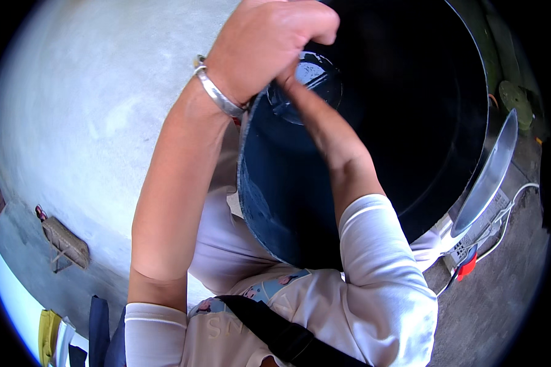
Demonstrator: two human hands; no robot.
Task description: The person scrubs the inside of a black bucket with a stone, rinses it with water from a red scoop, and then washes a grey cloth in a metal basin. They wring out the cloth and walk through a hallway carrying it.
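A large dark tub (410, 122) is placed between the person's legs (232, 244), its round opening exposed. Above its left rim, the left hand (275, 40), banded at the wrist by a silver bracelet (223, 102), is curled; whether anything is clamped in its grip cannot be told. The right hand (289, 76) is mostly hidden behind it, so that grip cannot be made out either. A grey dish-like piece (491, 174) is seen just beside the tub.
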